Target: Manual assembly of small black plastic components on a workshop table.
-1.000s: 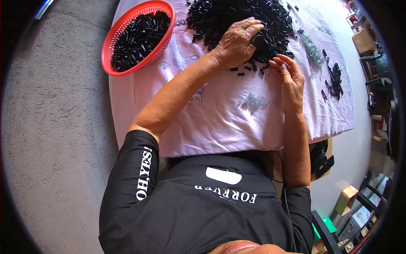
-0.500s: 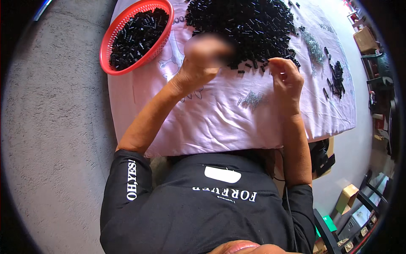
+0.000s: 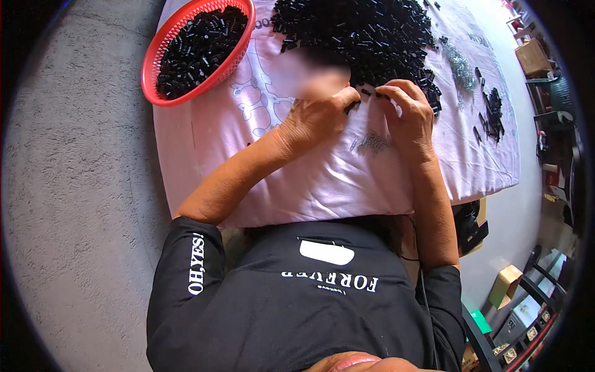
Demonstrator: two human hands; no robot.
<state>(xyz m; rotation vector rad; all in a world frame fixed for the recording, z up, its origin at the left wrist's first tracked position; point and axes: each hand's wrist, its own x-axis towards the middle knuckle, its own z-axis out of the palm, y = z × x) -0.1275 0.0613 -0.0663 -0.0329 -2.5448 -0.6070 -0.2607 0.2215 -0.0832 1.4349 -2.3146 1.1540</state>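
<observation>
My left hand [image 3: 319, 118] is closed at the near edge of a large pile of small black tube-like pieces [image 3: 359, 37]. A black piece [image 3: 351, 106] shows at its fingertips, and a blurred patch covers part of that hand. Just to the right, my right hand [image 3: 410, 111] pinches another small black piece [image 3: 380, 93] between thumb and forefinger. The two hands are close together but apart. Below them on the pink cloth [image 3: 297, 192] lies a small heap of thin silvery pieces [image 3: 374, 142], which look like little springs.
A red plastic basket [image 3: 149, 68] full of similar black pieces stands at the table's far left. To the right lie a larger silvery heap [image 3: 458, 68] and a small group of black pieces [image 3: 494, 115]. Boxes, including a cardboard one [image 3: 532, 57], stand beyond the table's right side.
My left hand has moved right and slightly nearer me, toward the right hand. My right hand has shifted slightly left. The basket and heaps look much the same.
</observation>
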